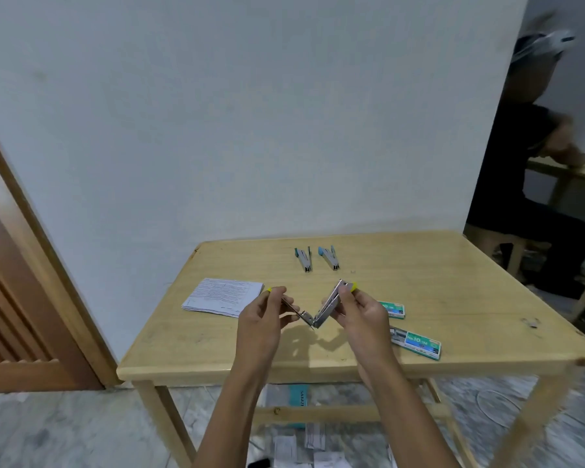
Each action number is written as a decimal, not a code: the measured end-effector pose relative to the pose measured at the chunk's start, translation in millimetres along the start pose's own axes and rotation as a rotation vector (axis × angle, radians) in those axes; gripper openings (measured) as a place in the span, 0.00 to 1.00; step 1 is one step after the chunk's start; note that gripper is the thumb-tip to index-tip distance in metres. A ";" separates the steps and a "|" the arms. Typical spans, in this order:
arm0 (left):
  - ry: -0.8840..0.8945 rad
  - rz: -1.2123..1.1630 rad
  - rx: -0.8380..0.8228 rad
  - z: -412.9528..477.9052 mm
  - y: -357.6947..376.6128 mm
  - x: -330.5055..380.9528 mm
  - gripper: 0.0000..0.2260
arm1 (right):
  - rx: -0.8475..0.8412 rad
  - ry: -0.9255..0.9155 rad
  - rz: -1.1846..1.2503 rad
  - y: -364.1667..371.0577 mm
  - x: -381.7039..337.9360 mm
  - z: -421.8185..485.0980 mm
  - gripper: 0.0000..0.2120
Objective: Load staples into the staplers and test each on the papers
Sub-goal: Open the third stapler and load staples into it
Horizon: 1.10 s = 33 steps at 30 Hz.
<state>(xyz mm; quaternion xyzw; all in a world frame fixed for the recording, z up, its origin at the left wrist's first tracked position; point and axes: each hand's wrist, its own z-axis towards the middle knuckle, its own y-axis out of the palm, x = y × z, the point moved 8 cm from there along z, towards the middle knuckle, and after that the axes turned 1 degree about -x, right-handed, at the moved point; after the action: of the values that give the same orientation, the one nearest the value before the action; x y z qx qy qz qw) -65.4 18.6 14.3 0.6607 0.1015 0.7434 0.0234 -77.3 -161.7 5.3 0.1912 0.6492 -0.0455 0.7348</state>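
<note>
Seen from the head camera, the step in hand was loading. A small yellow-tipped, silver metal stapler (310,321) was held swung wide open in a V, just above the near middle of the pale wooden counter (453,282), its hinge pointing down. The left hand (262,320) had its fingers (289,304) curled round one arm of the stapler near its yellow end. The right hand (363,315) gripped the other arm the same way, its fingers (347,295) pinched close to the yellow cap. Neither hand carried anything else.

Whether a strip of staples already lay in the channel could not be told; the metal was too small and too blurred. If the channel was empty, the next move would call for one hand to let go and take a strip from one of the two green and white cardboard staple boxes (416,343) lying just right of the hands, the nearer one apparently slid open. If it was full, the arms would need folding shut before a test press.

The flat stack of printed white papers (223,296) lay to the left, near the left hand. A grey-green stapler (303,259) and a light blue stapler (330,257) lay side by side farther back, apart from each other and untouched.

At the right edge another person in dark clothes sat at a separate table.
</note>
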 end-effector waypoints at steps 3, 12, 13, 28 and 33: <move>-0.101 -0.154 -0.025 -10.5 7.0 -8.7 0.11 | -0.040 -0.029 0.042 -0.4 -9.4 -5.7 0.08; 0.026 0.040 -0.158 -31.3 21.6 -2.4 0.05 | -0.317 -0.113 -0.192 16.9 -22.0 -20.3 0.07; 0.048 0.063 -0.156 -32.4 20.7 -0.3 0.04 | -0.328 -0.105 -0.191 16.4 -21.3 -21.1 0.08; 0.194 0.113 -0.120 -43.5 18.6 7.2 0.08 | -0.444 -0.134 -0.284 21.0 -25.2 -26.6 0.09; 0.255 0.149 -0.137 -43.4 19.7 13.7 0.08 | -0.449 -0.075 -0.197 19.1 -17.9 -28.5 0.09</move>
<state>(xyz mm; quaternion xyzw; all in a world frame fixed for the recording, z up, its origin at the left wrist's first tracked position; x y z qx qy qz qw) -108.0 -3.6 26.7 0.5636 0.0034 0.8260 0.0004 -100.8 -137.7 24.5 -0.0429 0.6310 0.0213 0.7743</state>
